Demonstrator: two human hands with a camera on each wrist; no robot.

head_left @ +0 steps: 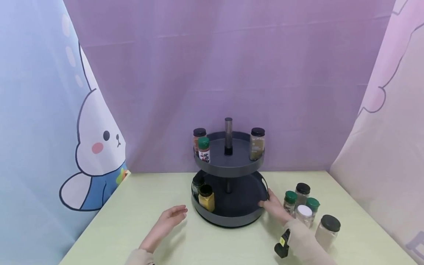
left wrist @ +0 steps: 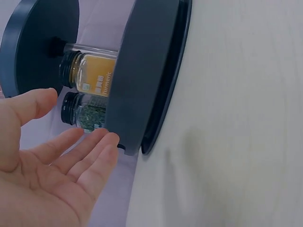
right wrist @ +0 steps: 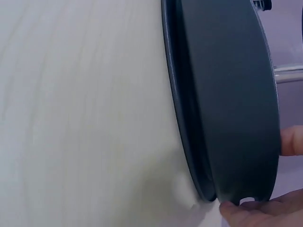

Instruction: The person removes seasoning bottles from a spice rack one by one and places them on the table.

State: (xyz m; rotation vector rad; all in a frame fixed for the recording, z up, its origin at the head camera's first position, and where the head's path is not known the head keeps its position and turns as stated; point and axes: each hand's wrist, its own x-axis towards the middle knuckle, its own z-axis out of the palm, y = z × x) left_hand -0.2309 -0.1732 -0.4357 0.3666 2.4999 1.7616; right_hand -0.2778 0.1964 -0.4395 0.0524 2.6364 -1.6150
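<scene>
A purple curtain (head_left: 228, 73) closes off the back of the space, with a rabbit-printed curtain (head_left: 99, 158) at the left; before them lies a pale table (head_left: 149, 191). Toward its back, near the middle, a dark two-tier round spice rack (head_left: 228, 171) stands upright. The right hand (head_left: 275, 208) pinches the wall of the lower tray (head_left: 228, 221) at its right side, thumb inside and fingers outside; the left hand (head_left: 168, 221) is relaxed with fingers extended, holding nothing and apart from the tray. Handling the rack well, I judge, calls for a light pinch and slow, level motion — whatever stands on it could slide or tip — with the left hand near as a guard. The turmeric jar (head_left: 207, 203) and a dried-herb jar (left wrist: 92, 113) sit at the lower tray's left, three jars (head_left: 257, 147) above, five others (head_left: 303, 219) on the table.
</scene>
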